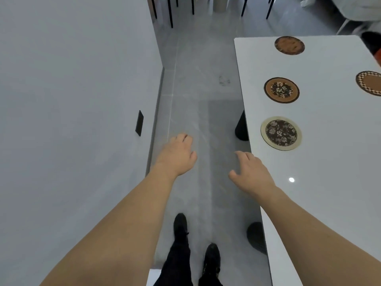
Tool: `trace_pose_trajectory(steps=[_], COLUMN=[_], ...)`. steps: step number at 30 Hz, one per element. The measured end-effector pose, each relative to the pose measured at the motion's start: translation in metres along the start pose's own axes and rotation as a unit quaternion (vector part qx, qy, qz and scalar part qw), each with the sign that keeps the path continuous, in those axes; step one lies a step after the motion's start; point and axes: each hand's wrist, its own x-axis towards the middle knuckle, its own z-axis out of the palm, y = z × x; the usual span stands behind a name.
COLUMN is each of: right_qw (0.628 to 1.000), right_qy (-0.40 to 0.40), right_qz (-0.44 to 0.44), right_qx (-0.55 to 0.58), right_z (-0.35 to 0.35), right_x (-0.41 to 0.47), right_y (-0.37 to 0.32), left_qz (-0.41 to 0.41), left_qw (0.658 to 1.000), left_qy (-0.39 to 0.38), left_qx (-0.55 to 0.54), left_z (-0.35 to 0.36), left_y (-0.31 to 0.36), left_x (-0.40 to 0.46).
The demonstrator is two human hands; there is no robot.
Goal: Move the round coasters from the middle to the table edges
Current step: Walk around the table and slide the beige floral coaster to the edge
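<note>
Left hand hangs over the floor, fingers loosely curled, holding nothing. Right hand at the table edge, fingers spread, relaxed, empty. Three round floral brown coasters line the table's left edge; a checker-rimmed coaster lies further right, cut off by the frame.

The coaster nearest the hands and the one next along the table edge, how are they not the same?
The nearest coaster has a pale cream rim; the next coaster has a dark rim with an orange-brown band inside. The nearest coaster's middle is a wide dark flowered patch; the next coaster's flowered patch is smaller. Both are round, lie flat on the white table near its left edge, and neither is touched by a hand.
</note>
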Motion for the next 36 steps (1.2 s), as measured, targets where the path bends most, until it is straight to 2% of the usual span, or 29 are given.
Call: trace_pose_trajectory(steps=[9,16,23,27,31,36], right_qw=[0.996,0.988,0.962,0.932,0.880,0.810], right_qy=[0.050,0.052,0.085,0.114,0.126,0.151], right_qz=[0.064,0.123,0.225,0.300,0.402,0.494], right_qx=[0.026,0.071,0.132,0.167,0.218,0.277], right_z=[-0.044,-0.065,-0.092,-0.092,-0.081,-0.066], right_x=[0.091,0.139,0.175,0.182,0.177,0.163], right_y=[-0.011,0.035,0.085,0.101,0.115,0.140], left_qz=[0.080,0.130,0.213,0.272,0.380,0.481], left_qw=[0.997,0.991,0.975,0.956,0.908,0.855], left_qy=[-0.001,-0.036,-0.051,-0.077,-0.117,-0.150], left_qx=[-0.007,0.023,0.039,0.077,0.132,0.121], left_z=[-0.042,-0.043,-0.050,-0.035,-0.013,0.018], left_y=[-0.019,0.024,0.082,0.106,0.148,0.208], left_x=[0.129,0.210,0.302,0.345,0.382,0.394])
